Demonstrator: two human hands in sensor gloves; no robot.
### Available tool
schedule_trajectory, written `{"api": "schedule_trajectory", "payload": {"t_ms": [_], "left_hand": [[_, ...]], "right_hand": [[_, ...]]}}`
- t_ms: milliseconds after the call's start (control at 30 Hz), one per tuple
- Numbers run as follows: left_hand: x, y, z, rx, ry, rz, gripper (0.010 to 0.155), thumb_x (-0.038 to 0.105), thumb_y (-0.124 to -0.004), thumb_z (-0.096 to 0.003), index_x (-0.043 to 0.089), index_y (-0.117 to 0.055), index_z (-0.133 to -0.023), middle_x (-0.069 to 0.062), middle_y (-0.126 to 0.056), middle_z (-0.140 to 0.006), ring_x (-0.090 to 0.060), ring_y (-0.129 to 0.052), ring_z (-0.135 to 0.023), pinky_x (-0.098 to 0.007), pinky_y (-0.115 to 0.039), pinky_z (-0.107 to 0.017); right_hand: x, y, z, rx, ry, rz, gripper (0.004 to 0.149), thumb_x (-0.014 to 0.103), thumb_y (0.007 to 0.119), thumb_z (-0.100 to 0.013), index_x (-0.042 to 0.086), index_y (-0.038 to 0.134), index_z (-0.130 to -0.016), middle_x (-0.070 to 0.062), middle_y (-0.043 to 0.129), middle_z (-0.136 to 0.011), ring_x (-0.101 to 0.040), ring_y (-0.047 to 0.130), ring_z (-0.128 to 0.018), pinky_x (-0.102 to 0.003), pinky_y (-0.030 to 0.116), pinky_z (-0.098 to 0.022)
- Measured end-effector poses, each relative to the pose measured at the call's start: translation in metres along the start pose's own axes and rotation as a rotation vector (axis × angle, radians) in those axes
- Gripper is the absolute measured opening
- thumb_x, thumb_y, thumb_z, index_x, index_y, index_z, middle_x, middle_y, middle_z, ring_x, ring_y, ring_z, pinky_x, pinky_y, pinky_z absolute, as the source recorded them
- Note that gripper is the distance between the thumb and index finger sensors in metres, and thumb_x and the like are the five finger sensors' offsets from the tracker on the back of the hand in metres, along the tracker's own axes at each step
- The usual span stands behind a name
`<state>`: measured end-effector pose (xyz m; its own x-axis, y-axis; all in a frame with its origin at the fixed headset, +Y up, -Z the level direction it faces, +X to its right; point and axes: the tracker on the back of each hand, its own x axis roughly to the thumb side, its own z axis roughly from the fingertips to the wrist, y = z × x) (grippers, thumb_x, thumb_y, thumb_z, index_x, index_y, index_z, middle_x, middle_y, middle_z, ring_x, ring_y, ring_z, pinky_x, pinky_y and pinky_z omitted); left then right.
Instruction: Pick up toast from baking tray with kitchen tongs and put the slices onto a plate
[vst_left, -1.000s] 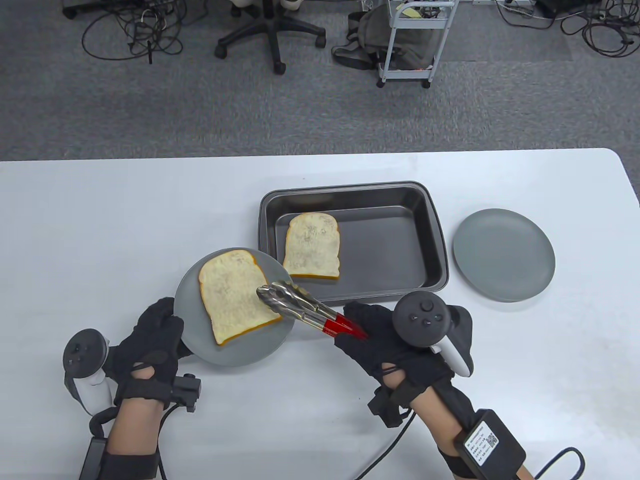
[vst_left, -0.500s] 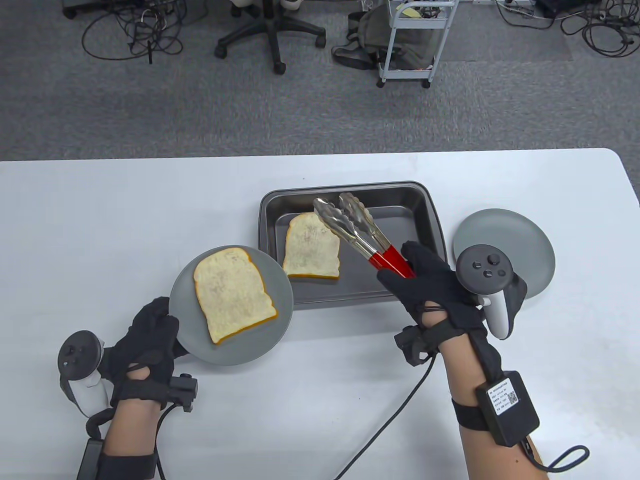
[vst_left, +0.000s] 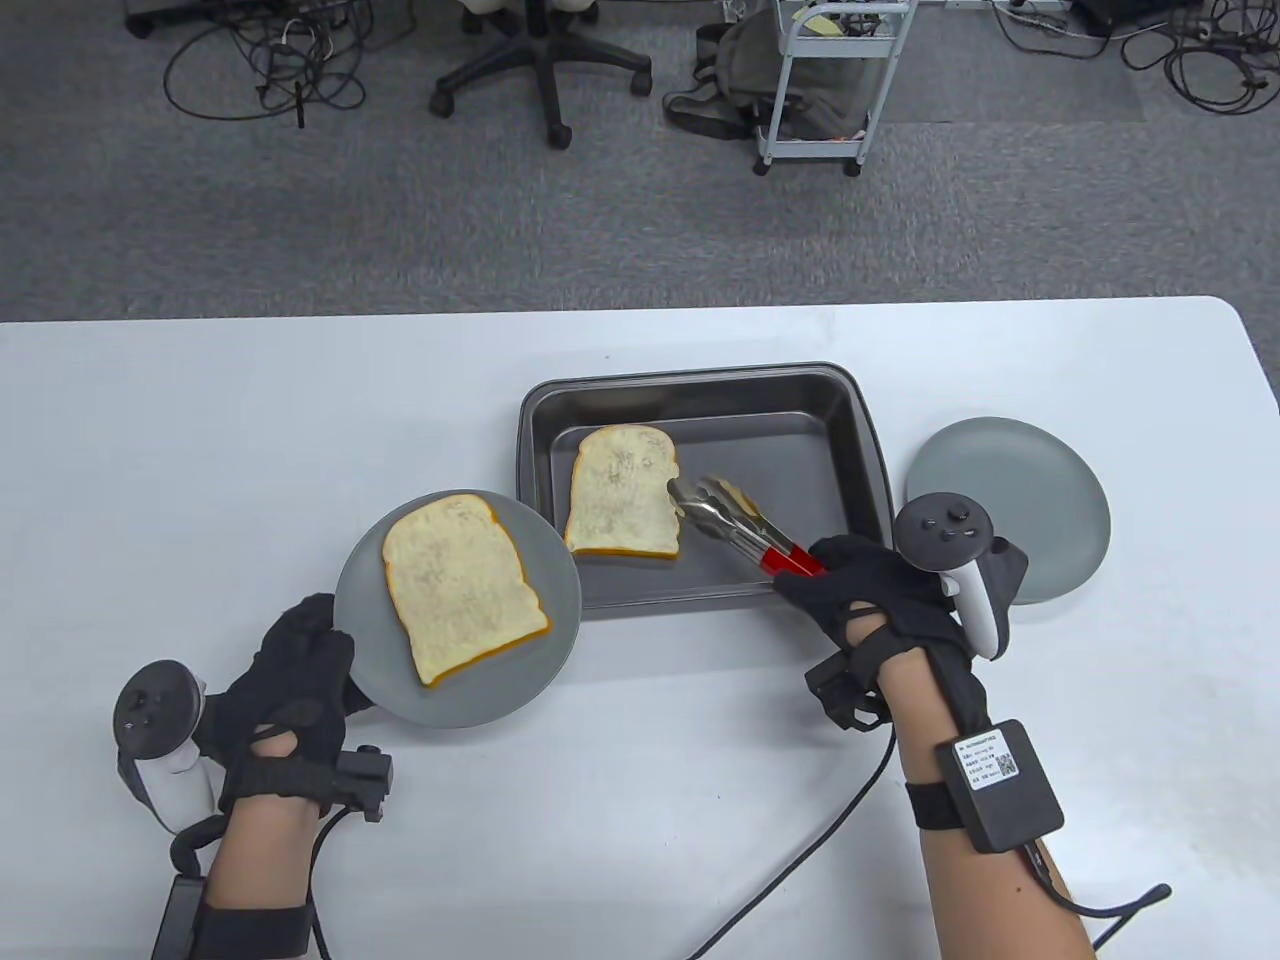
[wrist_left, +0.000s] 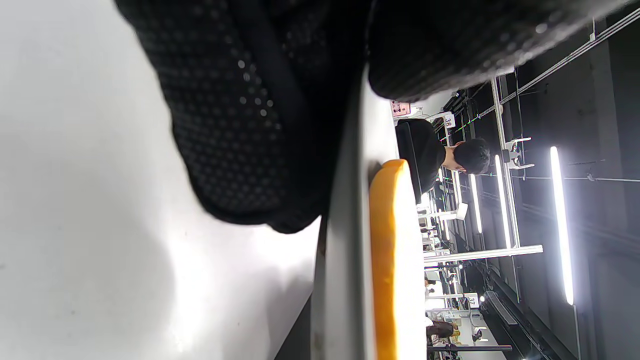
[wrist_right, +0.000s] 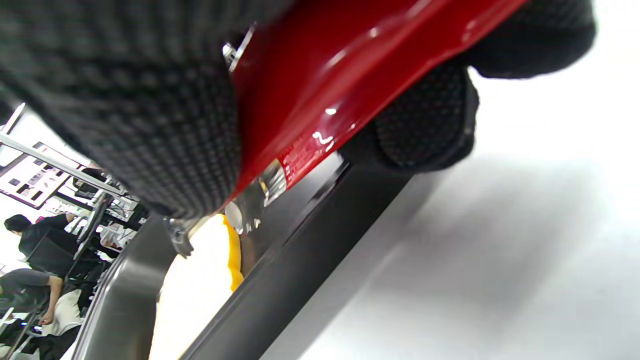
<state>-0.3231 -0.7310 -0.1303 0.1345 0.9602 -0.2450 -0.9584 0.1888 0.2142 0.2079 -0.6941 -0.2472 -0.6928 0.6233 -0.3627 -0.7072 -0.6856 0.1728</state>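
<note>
The right hand (vst_left: 865, 590) grips the red handles of the kitchen tongs (vst_left: 735, 520), its fingers curled round them, at the near right part of the dark baking tray (vst_left: 700, 385). The tongs reach leftward and away from the hand into the tray, and their metal tips sit at the right edge of the toast slice in the tray (vst_left: 625, 490), with the two arms close together; whether they already pinch the slice cannot be told. In the right wrist view the red handle (wrist_right: 350, 75) runs between the gloved fingers (wrist_right: 425, 125), with the yellow crust of that slice beyond the tray's near wall. That slice lies flat in the left half of the tray. The left hand (vst_left: 290, 690) holds the near left rim of a grey plate (vst_left: 545, 640), thumb above and fingers under it, as the left wrist view shows edge-on. This plate is just left of the tray's near left corner and carries the toast slice on the plate (vst_left: 460, 585). A second grey plate (vst_left: 1050, 480) rests on the white table (vst_left: 250, 420), just right of the tray.
</note>
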Motion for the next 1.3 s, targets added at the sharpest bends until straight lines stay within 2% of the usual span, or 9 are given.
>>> {"api": "schedule_trajectory", "payload": {"t_ms": [133,500,833,1067,1300], "left_hand": [[0.000,0.000,0.000,0.003,-0.004,-0.004,0.056,0.032,-0.084,-0.0490,0.011,-0.066,-0.098,-0.010,-0.101,-0.077,-0.026,-0.121,-0.047,-0.025,-0.110,-0.030],[-0.001,0.000,-0.001,0.002,-0.001,-0.008,0.056,0.032,-0.084,-0.0492,0.012,-0.066,-0.098,-0.010,-0.101,-0.077,-0.026,-0.121,-0.047,-0.025,-0.110,-0.031],[-0.001,0.000,-0.002,0.000,0.001,-0.009,0.056,0.032,-0.084,-0.0493,0.012,-0.066,-0.098,-0.009,-0.101,-0.077,-0.026,-0.120,-0.047,-0.025,-0.110,-0.031],[-0.001,0.000,-0.001,-0.002,0.001,-0.005,0.056,0.032,-0.084,-0.0492,0.012,-0.066,-0.098,-0.010,-0.101,-0.077,-0.026,-0.121,-0.047,-0.025,-0.110,-0.031],[-0.001,0.001,-0.001,-0.001,0.001,0.007,0.056,0.032,-0.084,-0.0493,0.012,-0.065,-0.098,-0.009,-0.101,-0.077,-0.026,-0.121,-0.047,-0.025,-0.110,-0.031]], "right_hand": [[0.005,0.001,0.000,-0.002,-0.014,0.024,0.076,0.050,0.105,-0.029,-0.002,0.097,-0.084,-0.033,0.100,-0.065,-0.030,0.101,-0.048,-0.046,0.085,-0.031],[0.019,0.011,-0.006,0.002,0.007,0.150,0.074,0.051,0.102,-0.032,-0.006,0.101,-0.079,-0.038,0.101,-0.057,-0.029,0.097,-0.041,-0.042,0.083,-0.026],[0.013,0.007,-0.015,0.021,0.003,0.058,0.070,0.046,0.103,-0.033,-0.009,0.103,-0.076,-0.039,0.100,-0.055,-0.029,0.096,-0.035,-0.042,0.083,-0.025],[0.007,-0.005,-0.007,0.027,-0.017,-0.034,0.066,0.046,0.103,-0.032,-0.001,0.101,-0.077,-0.027,0.102,-0.055,-0.032,0.097,-0.032,-0.043,0.084,-0.025],[0.001,-0.023,0.005,0.009,-0.043,-0.119,0.062,0.047,0.103,-0.033,0.004,0.099,-0.078,-0.025,0.102,-0.055,-0.034,0.097,-0.030,-0.044,0.084,-0.024]]}}
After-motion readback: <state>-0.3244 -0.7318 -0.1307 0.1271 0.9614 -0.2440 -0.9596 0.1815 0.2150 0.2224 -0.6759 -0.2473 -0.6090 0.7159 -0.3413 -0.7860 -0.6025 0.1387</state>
